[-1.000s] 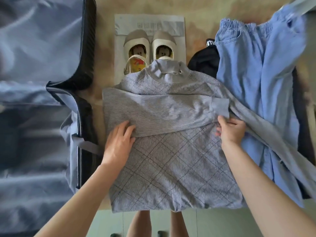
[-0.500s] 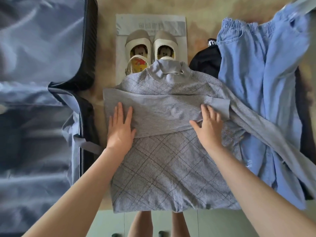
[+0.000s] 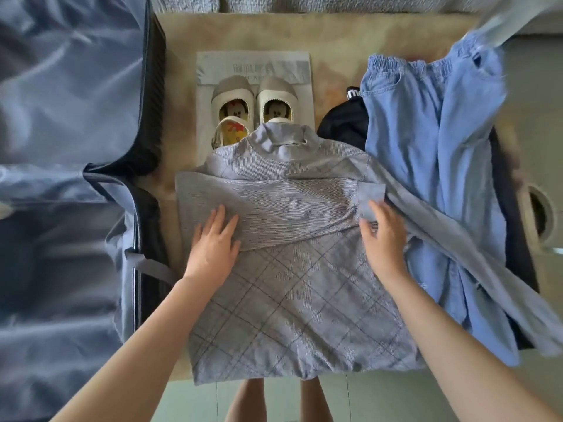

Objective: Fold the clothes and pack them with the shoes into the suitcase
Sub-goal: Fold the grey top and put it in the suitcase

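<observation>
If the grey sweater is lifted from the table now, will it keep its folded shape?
Probably it hangs down: the grey sweater is soft knit, and its unfolded sleeve drapes over the blue trousers. It looks light; the folded sleeve would likely slip open without support.

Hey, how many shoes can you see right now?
2. The left shoe and the right shoe sit side by side on a grey paper bag, just beyond the grey sweater collar, which covers the right one's heel.
</observation>
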### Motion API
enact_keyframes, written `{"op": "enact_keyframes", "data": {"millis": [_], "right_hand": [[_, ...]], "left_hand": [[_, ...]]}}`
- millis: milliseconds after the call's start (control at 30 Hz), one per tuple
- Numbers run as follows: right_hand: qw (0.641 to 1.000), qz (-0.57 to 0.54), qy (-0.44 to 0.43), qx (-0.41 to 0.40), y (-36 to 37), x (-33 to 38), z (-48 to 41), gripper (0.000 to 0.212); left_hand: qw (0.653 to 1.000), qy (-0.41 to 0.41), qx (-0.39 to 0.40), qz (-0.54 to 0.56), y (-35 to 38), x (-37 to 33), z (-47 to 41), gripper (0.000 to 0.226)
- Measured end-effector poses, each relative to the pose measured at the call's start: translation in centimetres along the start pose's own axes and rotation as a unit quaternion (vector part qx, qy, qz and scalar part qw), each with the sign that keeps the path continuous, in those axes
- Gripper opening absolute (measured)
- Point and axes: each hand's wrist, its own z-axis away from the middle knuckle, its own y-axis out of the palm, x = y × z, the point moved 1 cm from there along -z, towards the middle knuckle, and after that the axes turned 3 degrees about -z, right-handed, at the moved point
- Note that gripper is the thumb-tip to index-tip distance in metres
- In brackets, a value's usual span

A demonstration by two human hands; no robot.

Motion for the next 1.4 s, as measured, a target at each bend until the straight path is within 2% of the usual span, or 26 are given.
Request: {"op": "enact_keyframes", "data": {"millis": [100,267,367,500,633,700,800,900,1033,1133,1233,1400], "right_hand": [[0.997,0.008,0.06,-0.039,-3.4,-3.7,0.5,0.038],[0.979,0.019,0.185,-0.086,-9.1,-11.0,1.6,0.04],[0.965,0.035,0.255,-0.055,-12.4,-14.3,2.1,0.047],[0.955,0.1,0.278,0.0,-15.7,-18.6,3.7,0.057],[0.945,0.09,0.312,0.032,-16.9,-21.7,5.7,0.04],[0.944,0.077,0.318,0.031,-16.9,-22.7,6.3,0.041],[0.944,0.019,0.33,0.024,-16.6,-23.9,6.1,0.056],[0.951,0.051,0.303,0.022,-16.6,-25.6,4.9,0.06],[0.951,0.123,0.28,0.047,-17.0,-26.7,3.8,0.037],[0.952,0.153,0.265,0.011,-17.8,-26.6,3.8,0.018],[0.957,0.165,0.235,-0.029,-19.2,-26.2,4.0,0.014],[0.973,0.126,0.174,0.079,-21.8,-22.8,5.1,0.009]], "left_hand": [[0.999,0.01,-0.035,0.007,-0.3,-2.1,0.8,0.056],[0.999,0.036,0.019,-0.013,-0.1,-6.8,1.4,0.051],[0.998,0.044,0.042,0.005,-0.2,-9.8,1.4,0.052],[0.995,0.069,0.066,0.007,-0.4,-13.9,1.7,0.051],[0.992,0.083,0.093,0.013,-0.4,-17.7,2.1,0.05],[0.99,0.093,0.104,0.011,-0.5,-19.3,2.5,0.048],[0.989,0.104,0.104,0.005,-0.3,-21.0,2.7,0.046],[0.987,0.107,0.116,0.003,0.9,-21.5,2.1,0.05],[0.983,0.079,0.155,-0.053,2.7,-20.3,0.8,0.062],[0.982,0.065,0.164,-0.072,3.3,-19.6,0.0,0.067],[0.982,0.068,0.163,-0.072,3.3,-19.5,-0.3,0.067],[0.984,0.058,0.162,-0.045,2.9,-20.2,-0.3,0.058]]}}
